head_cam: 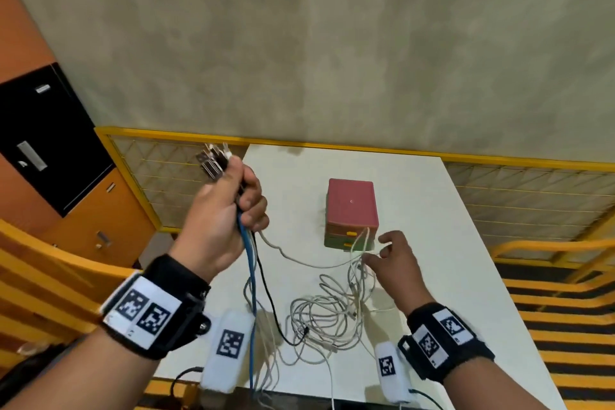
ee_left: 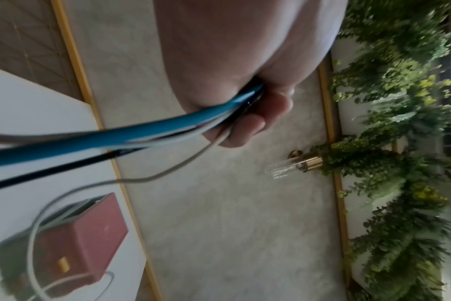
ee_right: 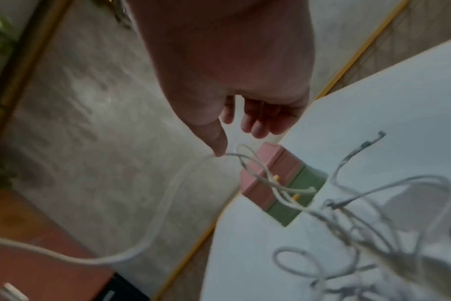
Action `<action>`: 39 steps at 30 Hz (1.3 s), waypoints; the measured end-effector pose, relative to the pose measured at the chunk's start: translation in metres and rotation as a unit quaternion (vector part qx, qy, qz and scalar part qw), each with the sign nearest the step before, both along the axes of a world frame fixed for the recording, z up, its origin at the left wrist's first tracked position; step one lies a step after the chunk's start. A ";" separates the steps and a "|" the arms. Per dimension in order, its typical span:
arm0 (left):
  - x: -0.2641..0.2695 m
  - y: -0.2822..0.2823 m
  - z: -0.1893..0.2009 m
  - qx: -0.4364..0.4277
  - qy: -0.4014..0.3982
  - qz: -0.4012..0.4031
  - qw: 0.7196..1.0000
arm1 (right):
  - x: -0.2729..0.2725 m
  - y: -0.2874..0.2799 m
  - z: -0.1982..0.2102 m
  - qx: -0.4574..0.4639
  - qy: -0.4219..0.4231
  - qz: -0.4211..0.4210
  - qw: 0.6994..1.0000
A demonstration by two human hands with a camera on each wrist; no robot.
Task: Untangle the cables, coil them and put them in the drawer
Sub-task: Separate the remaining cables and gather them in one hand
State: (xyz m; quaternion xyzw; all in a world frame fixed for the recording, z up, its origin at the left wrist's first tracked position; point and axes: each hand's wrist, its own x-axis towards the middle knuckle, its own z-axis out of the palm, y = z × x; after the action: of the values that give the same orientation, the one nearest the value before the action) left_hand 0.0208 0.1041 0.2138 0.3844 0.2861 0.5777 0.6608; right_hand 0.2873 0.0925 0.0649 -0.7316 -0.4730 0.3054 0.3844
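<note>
My left hand (head_cam: 243,206) is raised over the table's left edge and grips a bundle of cables: a blue cable (head_cam: 250,263), a black cable (head_cam: 266,286) and pale ones. Their connector ends (head_cam: 213,160) stick up above the fist. In the left wrist view the fingers (ee_left: 245,122) curl round the blue cable (ee_left: 116,134). A tangle of white cables (head_cam: 326,316) lies on the white table (head_cam: 432,210). My right hand (head_cam: 382,250) hovers with spread fingers beside raised white loops, and its thumb tip (ee_right: 219,152) touches one strand. Behind them stands the small drawer box (head_cam: 351,206), pink on top and green below.
A yellow mesh railing (head_cam: 332,145) runs behind the table. An orange cabinet with a black panel (head_cam: 50,140) stands at the left. Orange slatted chairs (head_cam: 549,293) flank both sides. Some cables hang over the table's near edge. Green plants (ee_left: 399,122) line the wall in the left wrist view.
</note>
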 end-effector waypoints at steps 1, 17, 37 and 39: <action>0.005 -0.002 -0.007 -0.010 0.001 0.000 1.000 | -0.006 -0.005 0.006 -0.008 0.043 0.002 0.999; -0.002 -0.057 -0.095 -0.207 0.266 -0.269 0.902 | -0.025 0.022 0.046 -0.136 0.646 -0.056 0.749; 0.079 -0.028 -0.072 0.033 0.402 -0.041 0.914 | -0.051 0.000 0.050 -0.088 0.648 0.050 0.755; 0.078 -0.026 -0.087 0.023 0.404 -0.039 0.914 | -0.052 -0.002 0.050 -0.090 0.648 0.056 0.754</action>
State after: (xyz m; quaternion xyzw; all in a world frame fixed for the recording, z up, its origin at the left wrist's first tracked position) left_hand 0.0989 0.0784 0.1270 0.6111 0.5002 0.3534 0.5014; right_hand 0.2350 0.0903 0.1145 -0.3618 -0.1207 0.7685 0.5137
